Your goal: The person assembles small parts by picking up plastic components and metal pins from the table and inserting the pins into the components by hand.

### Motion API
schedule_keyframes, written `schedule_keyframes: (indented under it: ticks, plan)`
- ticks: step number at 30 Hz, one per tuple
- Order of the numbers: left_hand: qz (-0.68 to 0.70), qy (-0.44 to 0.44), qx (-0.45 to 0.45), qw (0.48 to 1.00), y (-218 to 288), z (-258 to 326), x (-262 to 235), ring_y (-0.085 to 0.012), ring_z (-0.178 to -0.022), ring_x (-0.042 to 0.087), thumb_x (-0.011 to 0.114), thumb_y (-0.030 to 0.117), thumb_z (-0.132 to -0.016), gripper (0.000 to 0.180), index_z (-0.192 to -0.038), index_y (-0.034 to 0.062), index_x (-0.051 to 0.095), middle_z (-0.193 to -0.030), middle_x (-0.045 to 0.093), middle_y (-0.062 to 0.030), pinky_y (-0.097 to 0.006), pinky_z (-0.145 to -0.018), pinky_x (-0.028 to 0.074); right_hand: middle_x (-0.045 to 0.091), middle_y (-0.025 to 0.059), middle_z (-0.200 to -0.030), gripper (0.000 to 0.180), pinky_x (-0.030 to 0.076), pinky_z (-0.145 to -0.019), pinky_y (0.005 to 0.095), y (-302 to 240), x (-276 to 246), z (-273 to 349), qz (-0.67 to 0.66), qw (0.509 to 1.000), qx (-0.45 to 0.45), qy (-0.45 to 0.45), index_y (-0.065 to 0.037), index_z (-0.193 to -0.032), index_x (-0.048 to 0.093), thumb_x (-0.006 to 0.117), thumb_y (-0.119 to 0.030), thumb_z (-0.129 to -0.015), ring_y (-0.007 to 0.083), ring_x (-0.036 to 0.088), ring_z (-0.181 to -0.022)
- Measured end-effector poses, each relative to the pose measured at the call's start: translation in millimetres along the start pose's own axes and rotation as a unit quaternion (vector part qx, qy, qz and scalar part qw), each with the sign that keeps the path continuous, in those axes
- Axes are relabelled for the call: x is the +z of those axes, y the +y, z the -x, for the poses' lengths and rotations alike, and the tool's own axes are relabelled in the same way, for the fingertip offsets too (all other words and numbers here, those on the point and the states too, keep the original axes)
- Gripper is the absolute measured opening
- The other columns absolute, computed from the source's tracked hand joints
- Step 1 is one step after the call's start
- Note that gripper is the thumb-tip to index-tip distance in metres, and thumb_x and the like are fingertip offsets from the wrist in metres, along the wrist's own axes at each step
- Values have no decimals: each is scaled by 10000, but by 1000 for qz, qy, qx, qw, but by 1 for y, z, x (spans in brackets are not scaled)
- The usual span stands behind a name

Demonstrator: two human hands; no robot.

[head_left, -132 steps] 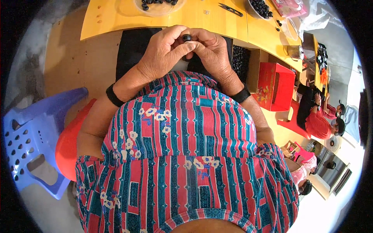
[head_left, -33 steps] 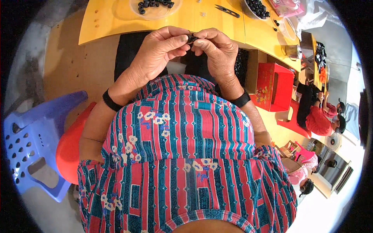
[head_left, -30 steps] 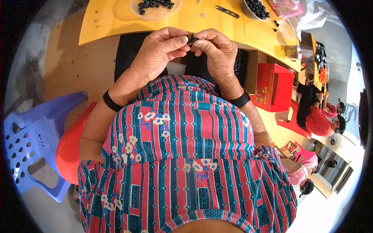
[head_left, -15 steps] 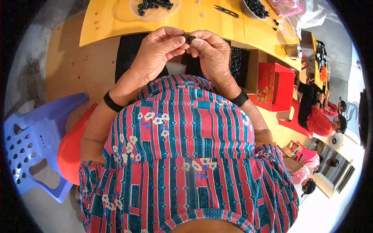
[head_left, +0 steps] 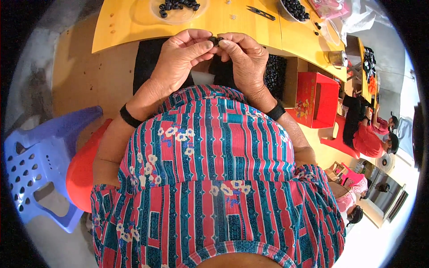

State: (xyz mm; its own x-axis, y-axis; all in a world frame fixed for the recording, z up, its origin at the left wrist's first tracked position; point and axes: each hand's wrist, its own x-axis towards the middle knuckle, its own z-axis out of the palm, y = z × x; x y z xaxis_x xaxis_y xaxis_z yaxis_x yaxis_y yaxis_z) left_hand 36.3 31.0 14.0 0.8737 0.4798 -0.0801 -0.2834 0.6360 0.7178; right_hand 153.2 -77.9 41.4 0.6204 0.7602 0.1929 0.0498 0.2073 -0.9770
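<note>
I have both hands pinched on one small dark bead. Left hand and right hand meet fingertip to fingertip, just short of the counter edge.

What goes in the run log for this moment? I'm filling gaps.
left hand: pinching bead | right hand: pinching same bead | place: above table edge | nearby: bead dish, scissors
</note>
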Motion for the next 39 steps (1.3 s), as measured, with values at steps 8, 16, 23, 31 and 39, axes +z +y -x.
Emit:
schedule_keyframes:
  ticks: [8, 16, 23, 31, 39]
  plan:
    - [-13, 27, 10, 999, -6, -1, -2, -134, -855, 619, 590, 56, -866, 212, -1075, 19, 573, -946, 620, -53, -239, -775, 508, 635, 40, -741, 79, 436, -530, 193, 13, 6, 3, -150, 983, 102, 34, 30, -882, 647, 613, -24, -837, 75, 536, -567]
    - [0, 22, -6, 1000, -5, 0, -2, -118, -861, 609, 588, 68, -870, 257, -1118, 4, 567, -972, 617, -47, -231, -782, 504, 629, 27, -744, 59, 454, -543, 190, 10, -1, 0, 34, 999, -15, 13, 18, -864, 647, 638, -20, -820, 66, 555, -587]
    - [21, 11, -28, 999, -4, 1, -2, -114, -843, 617, 575, 80, -881, 239, -1102, -10, 571, -958, 623, -47, -217, -772, 509, 634, 61, -734, 89, 484, -578, 232, 3, -6, -2, 255, 959, -123, 0, -28, -836, 651, 691, -45, -758, 119, 599, -627]
    - [48, -18, -38, 998, -4, 0, -10, -142, -837, 631, 596, 112, -874, 235, -1070, -16, 583, -921, 629, -64, -236, -774, 517, 640, 78, -747, 123, 491, -617, 263, -3, -12, -9, 262, 950, -161, -46, -31, -839, 664, 708, -53, -726, 169, 621, -686]
    - [83, -40, -45, 995, -6, 0, -12, -144, -838, 637, 590, 97, -876, 202, -1053, 0, 584, -918, 628, -58, -230, -764, 527, 636, 68, -741, 121, 493, -591, 239, -6, -16, -11, 284, 940, -167, -88, -35, -861, 665, 693, -42, -744, 153, 617, -645]
